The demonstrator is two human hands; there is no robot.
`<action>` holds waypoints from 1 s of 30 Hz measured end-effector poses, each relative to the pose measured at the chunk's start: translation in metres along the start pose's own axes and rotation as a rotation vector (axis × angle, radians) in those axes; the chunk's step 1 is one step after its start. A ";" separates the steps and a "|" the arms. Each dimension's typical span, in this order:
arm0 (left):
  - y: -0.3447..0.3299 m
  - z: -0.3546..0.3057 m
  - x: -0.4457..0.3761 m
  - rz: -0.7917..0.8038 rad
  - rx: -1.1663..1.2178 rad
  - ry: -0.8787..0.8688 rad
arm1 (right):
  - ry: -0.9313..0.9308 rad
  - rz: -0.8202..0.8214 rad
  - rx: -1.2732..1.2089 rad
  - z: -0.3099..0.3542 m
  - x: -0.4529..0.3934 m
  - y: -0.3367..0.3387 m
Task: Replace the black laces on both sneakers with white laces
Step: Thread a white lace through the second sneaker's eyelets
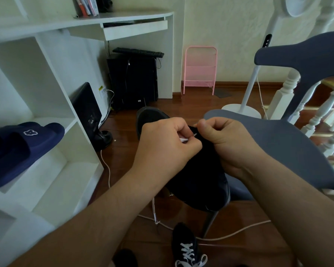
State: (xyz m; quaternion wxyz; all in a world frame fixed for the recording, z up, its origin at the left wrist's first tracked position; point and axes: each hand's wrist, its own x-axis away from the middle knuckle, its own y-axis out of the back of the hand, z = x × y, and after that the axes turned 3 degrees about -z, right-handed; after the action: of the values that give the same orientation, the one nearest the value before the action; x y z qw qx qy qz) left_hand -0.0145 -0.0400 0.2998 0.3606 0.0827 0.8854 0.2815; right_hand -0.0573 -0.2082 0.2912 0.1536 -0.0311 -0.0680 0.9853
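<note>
the person holds a black sneaker [199,176] up in front of them, over the edge of the blue-grey chair [289,143], with its toe pointing away toward the floor beyond and its heel end down near their lap. so the shoe's long axis runs roughly straight out from the body, and the eyelet rows sit right between the two hands.

the left hand [166,143] is curled, thumb and forefinger pinched on the tip of a white lace [187,139]. that tip points rightward and a little up, toward the upper part of the shoe, where the right hand [226,139] grips the dark upper with its fingers closed round the material. the lace end is just beside the right thumb, almost touching. the left hand is the one nearer the lace, and i'd judge the next move is a short push of the tip across into an eyelet; the eyelet itself i cannot make out, black on black.

the rest of the lace hangs below the shoe toward the floor. the other sneaker [185,245] stands on the floor near the bottom edge, already crossed with white laces, so this looks like the second shoe, early in its threading.
</note>
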 end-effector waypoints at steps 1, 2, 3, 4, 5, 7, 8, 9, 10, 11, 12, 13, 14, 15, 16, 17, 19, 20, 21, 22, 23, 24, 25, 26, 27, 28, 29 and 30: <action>-0.001 0.000 -0.001 -0.001 -0.045 -0.019 | 0.064 -0.034 0.091 0.000 0.002 -0.004; -0.002 0.000 -0.002 0.001 -0.097 -0.043 | 0.122 -0.065 0.168 -0.001 0.003 -0.008; -0.003 -0.001 -0.002 0.004 -0.151 -0.066 | 0.169 -0.090 0.229 -0.002 0.004 -0.011; -0.004 -0.001 -0.004 0.004 -0.197 -0.089 | 0.197 -0.114 0.273 -0.003 0.004 -0.012; -0.005 -0.001 -0.005 0.005 -0.225 -0.108 | 0.207 -0.134 0.298 -0.003 0.005 -0.013; -0.007 0.000 -0.005 0.006 -0.196 -0.132 | 0.205 -0.167 0.295 -0.002 0.006 -0.012; -0.007 0.001 -0.004 0.009 -0.131 -0.126 | 0.203 -0.179 0.285 -0.001 0.006 -0.011; -0.008 0.002 -0.002 0.016 -0.049 -0.101 | 0.201 -0.185 0.276 0.000 0.006 -0.010; -0.008 0.002 -0.001 0.030 0.032 -0.067 | 0.197 -0.181 0.265 0.001 0.007 -0.008; -0.008 0.002 0.000 0.048 0.092 -0.030 | 0.188 -0.171 0.252 0.002 0.007 -0.007; -0.009 0.003 0.000 0.060 0.124 0.010 | 0.176 -0.159 0.242 0.003 0.007 -0.005; -0.010 0.004 0.000 0.062 0.131 0.050 | 0.159 -0.144 0.236 0.003 0.007 -0.004; -0.010 0.006 -0.001 0.052 0.119 0.076 | 0.135 -0.125 0.226 0.003 0.006 -0.003; -0.010 0.009 -0.002 0.034 0.083 0.076 | 0.103 -0.102 0.203 0.002 0.006 -0.002; -0.010 0.012 -0.003 0.020 0.037 0.055 | 0.067 -0.081 0.162 0.002 0.005 -0.002; -0.010 0.013 -0.003 0.019 0.003 0.030 | 0.028 -0.067 0.107 0.002 0.005 -0.002; -0.008 0.014 -0.002 0.048 0.037 0.000 | -0.032 -0.071 -0.001 0.002 0.005 0.000; -0.006 0.015 -0.001 0.059 0.095 -0.009 | -0.049 -0.085 -0.038 0.002 0.004 0.002; -0.004 0.015 -0.002 0.054 0.150 -0.020 | -0.064 -0.096 -0.073 0.003 0.003 0.004; -0.002 0.016 -0.002 0.024 0.196 -0.043 | -0.080 -0.104 -0.116 0.005 0.001 0.008; 0.000 0.017 -0.002 -0.022 0.211 -0.073 | -0.096 -0.112 -0.169 0.006 0.000 0.012; 0.003 0.018 -0.003 -0.071 0.203 -0.101 | -0.110 -0.120 -0.223 0.008 -0.002 0.015; 0.004 0.019 -0.004 -0.103 0.189 -0.119 | -0.121 -0.126 -0.269 0.010 -0.004 0.020; 0.005 0.021 -0.003 -0.108 0.190 -0.122 | -0.127 -0.129 -0.304 0.011 -0.006 0.023; 0.006 0.022 -0.002 -0.089 0.210 -0.121 | -0.132 -0.129 -0.331 0.012 -0.008 0.026; 0.008 0.022 -0.002 -0.068 0.211 -0.137 | -0.138 -0.125 -0.353 0.013 -0.009 0.028; 0.009 0.023 0.000 -0.054 0.168 -0.179 | -0.145 -0.120 -0.373 0.013 -0.010 0.029; 0.010 0.025 0.002 -0.053 0.081 -0.243 | -0.153 -0.115 -0.396 0.013 -0.010 0.030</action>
State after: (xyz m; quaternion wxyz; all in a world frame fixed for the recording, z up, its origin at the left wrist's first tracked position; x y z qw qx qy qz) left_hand 0.0008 -0.0201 0.2896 0.4687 0.1073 0.8478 0.2236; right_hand -0.0577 -0.2416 0.2999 0.1949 0.0183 -0.2733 0.9418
